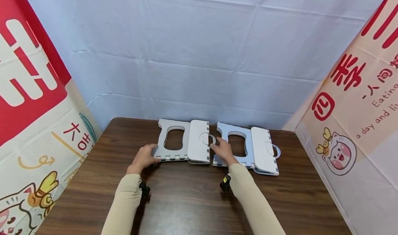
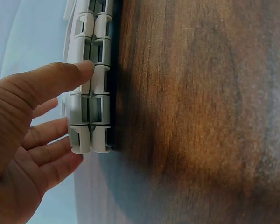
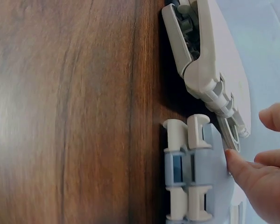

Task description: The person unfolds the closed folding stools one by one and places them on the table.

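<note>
A grey folded plastic stool (image 1: 161, 143) with a white panel (image 1: 197, 142) lies flat on the table. At its left end is my left hand (image 1: 144, 158); in the left wrist view, the thumb of that hand (image 2: 30, 121) rests on the hinged edge (image 2: 91, 93), with the other fingertips at the stool's end. My right hand (image 1: 224, 150) is at the grey stool's loop handle (image 1: 213, 139), between the two stools. In the right wrist view, this hand (image 3: 266, 172) has its thumb tip at the handle (image 3: 229, 135) and its fingers apart from it.
A similar blue folded stool (image 1: 222, 128) with a white panel (image 1: 263, 150) and loop handle (image 1: 277, 152) lies to the right, partly under my right hand. The brown wooden table (image 1: 186, 200) meets a pale cloth backdrop (image 1: 192, 55); printed cloths hang at both sides.
</note>
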`<state>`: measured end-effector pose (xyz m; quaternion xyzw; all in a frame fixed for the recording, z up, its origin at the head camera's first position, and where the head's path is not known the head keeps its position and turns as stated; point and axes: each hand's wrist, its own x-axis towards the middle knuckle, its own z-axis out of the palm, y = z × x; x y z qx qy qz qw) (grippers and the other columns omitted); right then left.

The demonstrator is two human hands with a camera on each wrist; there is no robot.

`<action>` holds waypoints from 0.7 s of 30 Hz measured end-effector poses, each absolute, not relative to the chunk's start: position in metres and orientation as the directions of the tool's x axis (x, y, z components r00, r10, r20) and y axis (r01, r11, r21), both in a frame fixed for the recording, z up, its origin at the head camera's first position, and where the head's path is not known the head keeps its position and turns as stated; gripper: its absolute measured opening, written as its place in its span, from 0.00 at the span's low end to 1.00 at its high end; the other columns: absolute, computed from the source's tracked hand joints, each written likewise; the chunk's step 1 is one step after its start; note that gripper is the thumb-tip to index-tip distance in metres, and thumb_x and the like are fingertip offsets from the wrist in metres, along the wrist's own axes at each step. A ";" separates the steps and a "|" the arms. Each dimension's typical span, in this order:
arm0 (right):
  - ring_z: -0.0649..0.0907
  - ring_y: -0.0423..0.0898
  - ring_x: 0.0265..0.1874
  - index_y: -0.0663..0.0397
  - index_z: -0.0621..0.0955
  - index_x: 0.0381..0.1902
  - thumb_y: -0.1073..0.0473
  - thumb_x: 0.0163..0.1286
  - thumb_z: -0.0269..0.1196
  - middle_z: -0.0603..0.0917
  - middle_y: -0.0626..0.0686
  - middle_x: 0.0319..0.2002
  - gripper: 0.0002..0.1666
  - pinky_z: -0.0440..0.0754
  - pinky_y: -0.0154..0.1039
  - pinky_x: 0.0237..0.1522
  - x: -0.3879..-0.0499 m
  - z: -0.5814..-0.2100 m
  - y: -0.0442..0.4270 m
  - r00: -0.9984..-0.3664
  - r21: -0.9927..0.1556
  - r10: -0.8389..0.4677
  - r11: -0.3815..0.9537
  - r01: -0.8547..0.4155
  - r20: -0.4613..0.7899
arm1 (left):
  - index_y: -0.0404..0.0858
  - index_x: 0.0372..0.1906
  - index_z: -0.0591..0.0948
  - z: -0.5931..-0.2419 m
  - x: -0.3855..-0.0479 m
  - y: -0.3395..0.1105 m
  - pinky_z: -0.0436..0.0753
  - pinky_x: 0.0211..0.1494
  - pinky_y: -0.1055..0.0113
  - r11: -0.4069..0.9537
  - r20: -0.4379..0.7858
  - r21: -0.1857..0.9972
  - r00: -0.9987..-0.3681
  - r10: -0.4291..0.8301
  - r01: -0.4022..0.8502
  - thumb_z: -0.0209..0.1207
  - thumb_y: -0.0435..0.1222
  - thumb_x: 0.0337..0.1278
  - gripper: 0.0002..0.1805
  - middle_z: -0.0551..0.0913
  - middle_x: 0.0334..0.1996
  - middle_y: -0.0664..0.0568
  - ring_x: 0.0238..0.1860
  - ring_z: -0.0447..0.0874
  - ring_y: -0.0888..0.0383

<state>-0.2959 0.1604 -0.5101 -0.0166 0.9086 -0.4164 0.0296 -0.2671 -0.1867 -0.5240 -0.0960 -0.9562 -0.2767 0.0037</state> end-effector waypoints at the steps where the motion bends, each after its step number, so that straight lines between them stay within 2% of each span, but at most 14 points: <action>1: 0.75 0.64 0.48 0.71 0.62 0.66 0.58 0.69 0.55 0.75 0.70 0.50 0.33 0.73 0.55 0.46 -0.297 -0.511 0.159 -0.998 -0.761 -0.055 0.648 -0.004 -0.042 | 0.28 0.57 0.74 -0.524 -0.268 -0.187 0.74 0.48 0.49 0.831 0.057 0.525 -0.982 0.178 0.181 0.73 0.37 0.38 0.36 0.74 0.52 0.33 0.51 0.73 0.39; 3: 0.75 0.64 0.48 0.73 0.62 0.65 0.58 0.69 0.56 0.74 0.70 0.50 0.33 0.73 0.54 0.46 -0.298 -0.512 0.157 -0.998 -0.764 -0.043 0.645 0.005 -0.043 | 0.28 0.56 0.75 -0.524 -0.269 -0.186 0.74 0.49 0.50 0.837 0.045 0.519 -0.984 0.172 0.171 0.73 0.37 0.37 0.36 0.75 0.52 0.33 0.51 0.73 0.39; 7: 0.77 0.58 0.31 0.74 0.66 0.62 0.61 0.67 0.58 0.78 0.64 0.35 0.31 0.74 0.47 0.32 -0.301 -0.517 0.153 -0.999 -0.779 -0.004 0.627 0.028 -0.039 | 0.26 0.54 0.76 -0.524 -0.271 -0.185 0.73 0.50 0.50 0.857 0.041 0.486 -0.984 0.174 0.172 0.74 0.36 0.35 0.35 0.75 0.50 0.32 0.50 0.73 0.38; 9: 0.77 0.53 0.30 0.74 0.69 0.60 0.63 0.65 0.60 0.78 0.60 0.34 0.29 0.74 0.46 0.31 -0.302 -0.519 0.152 -0.999 -0.785 0.030 0.618 0.037 -0.024 | 0.26 0.53 0.76 -0.524 -0.271 -0.184 0.73 0.50 0.50 0.863 0.051 0.472 -0.983 0.176 0.179 0.75 0.36 0.34 0.35 0.76 0.49 0.32 0.50 0.74 0.38; 13: 0.79 0.53 0.33 0.73 0.71 0.58 0.63 0.64 0.61 0.80 0.58 0.33 0.28 0.76 0.50 0.40 -0.304 -0.520 0.148 -0.996 -0.790 0.081 0.607 0.080 -0.038 | 0.26 0.52 0.77 -0.524 -0.270 -0.183 0.74 0.49 0.51 0.868 0.066 0.464 -0.984 0.164 0.176 0.75 0.35 0.33 0.35 0.77 0.47 0.33 0.48 0.75 0.39; 17: 0.78 0.52 0.29 0.72 0.70 0.60 0.63 0.64 0.60 0.80 0.59 0.29 0.28 0.75 0.51 0.42 -0.304 -0.519 0.143 -0.990 -0.787 0.117 0.602 0.136 -0.081 | 0.26 0.52 0.77 -0.525 -0.270 -0.182 0.74 0.49 0.50 0.867 0.082 0.468 -0.985 0.150 0.171 0.75 0.35 0.33 0.35 0.77 0.47 0.33 0.48 0.75 0.39; 21: 0.78 0.53 0.31 0.71 0.71 0.59 0.63 0.64 0.60 0.81 0.62 0.36 0.27 0.75 0.51 0.41 -0.305 -0.520 0.140 -0.984 -0.783 0.158 0.599 0.166 -0.087 | 0.26 0.52 0.77 -0.526 -0.269 -0.182 0.74 0.50 0.50 0.867 0.083 0.468 -0.985 0.149 0.170 0.75 0.35 0.32 0.35 0.77 0.47 0.32 0.48 0.75 0.38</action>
